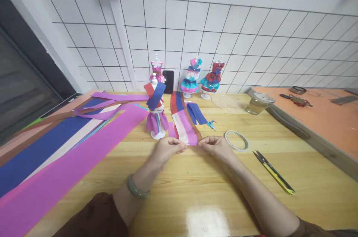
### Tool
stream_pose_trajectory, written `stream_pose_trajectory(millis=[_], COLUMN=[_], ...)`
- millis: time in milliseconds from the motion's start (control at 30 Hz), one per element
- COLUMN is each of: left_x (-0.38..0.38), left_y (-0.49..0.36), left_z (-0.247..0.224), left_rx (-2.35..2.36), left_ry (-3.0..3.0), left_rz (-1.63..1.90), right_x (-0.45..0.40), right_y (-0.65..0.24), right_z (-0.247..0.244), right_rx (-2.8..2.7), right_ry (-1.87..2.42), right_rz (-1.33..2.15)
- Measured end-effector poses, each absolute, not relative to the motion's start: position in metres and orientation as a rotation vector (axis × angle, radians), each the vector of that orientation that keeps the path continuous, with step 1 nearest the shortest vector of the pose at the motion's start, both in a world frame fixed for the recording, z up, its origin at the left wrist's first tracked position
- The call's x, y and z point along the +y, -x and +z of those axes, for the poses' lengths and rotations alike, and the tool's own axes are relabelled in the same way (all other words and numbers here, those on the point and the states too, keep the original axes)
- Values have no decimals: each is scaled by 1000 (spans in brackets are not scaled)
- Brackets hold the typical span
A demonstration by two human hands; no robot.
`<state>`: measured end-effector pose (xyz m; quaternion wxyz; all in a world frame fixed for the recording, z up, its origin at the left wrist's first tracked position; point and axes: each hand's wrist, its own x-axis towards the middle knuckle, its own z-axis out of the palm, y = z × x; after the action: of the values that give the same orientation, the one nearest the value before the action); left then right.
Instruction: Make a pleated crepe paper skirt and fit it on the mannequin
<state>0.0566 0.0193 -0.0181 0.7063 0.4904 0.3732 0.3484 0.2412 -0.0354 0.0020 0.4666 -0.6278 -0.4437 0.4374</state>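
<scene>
Between both hands is a strip of purple and pale pink crepe paper (189,127), its near edge pinched at each end. My left hand (169,150) grips the left corner between thumb and fingers; a green bangle (136,188) circles that wrist. At the right corner, my right hand (216,147) pinches the same edge. Just beyond my left hand stands a small white dress form (158,134) wearing a purple paper skirt and crossed red and blue strips. Red and blue paper (176,102) lies behind the held strip, with blue pieces (197,113) beside it.
Long coloured crepe paper strips (78,155) cover the table's left side. To the right lie a roll of tape (236,141) and yellow-handled thread snips (275,173). A lidded cup (260,103) stands farther back. Several dressed forms (191,76) and a phone (168,82) line the wall.
</scene>
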Motion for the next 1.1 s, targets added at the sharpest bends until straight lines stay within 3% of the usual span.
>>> stream_pose_trajectory(millis=[767,1100], left_x=[19,19], left_y=[-57,-58], left_z=[-18,-13], left_rx=[818,815], left_ry=[-1047,-1318], left_rz=[810,914], right_x=[-35,-38], right_y=[-239,-241], right_z=[0,-6], right_rx=[-1132,-1267], right_ry=[1507,1391], right_rz=[1035,923])
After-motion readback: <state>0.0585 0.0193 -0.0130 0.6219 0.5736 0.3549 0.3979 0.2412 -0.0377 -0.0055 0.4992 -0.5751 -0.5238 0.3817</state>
